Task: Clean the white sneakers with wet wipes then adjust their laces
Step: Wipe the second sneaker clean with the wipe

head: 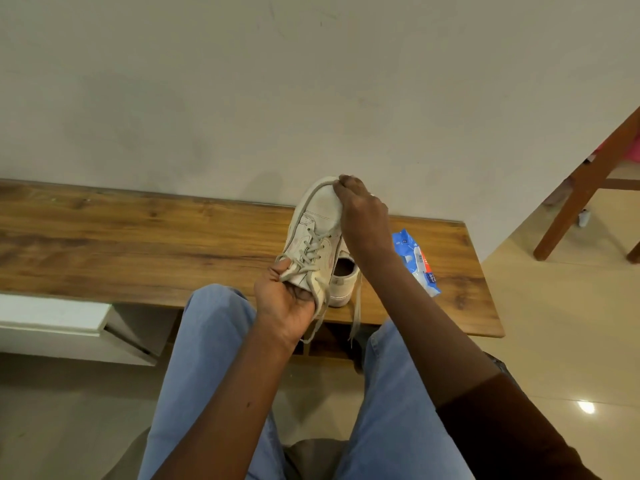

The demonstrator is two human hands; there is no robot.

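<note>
Head view, starting nearest: two knees in light blue denim jeans point(214, 358) frame the work. Just above them the left hand point(287, 306) grips the heel end of a scuffed white leather sneaker point(313, 220), thumb pressed on the collar and fingers curled underneath, holding it off the bench with the toe pointing away. Its grey laces point(311, 251) are threaded but loose, their ends dangling. Behind it a second white sneaker point(346, 282) stands on the brown wood-grain bench point(138, 244), with a blue plastic pack of wet wipes point(415, 265) lying near it on the right. Farthest out, the right hand point(363, 209) lies over the toe cap, fingers bunched at the front rim; whether they pinch a wipe I cannot tell. This looks like wiping the toe. To do it well, keep the heel hold firm, rub along the rim seam in short strokes, and turn the shoe to reach each side.
</note>
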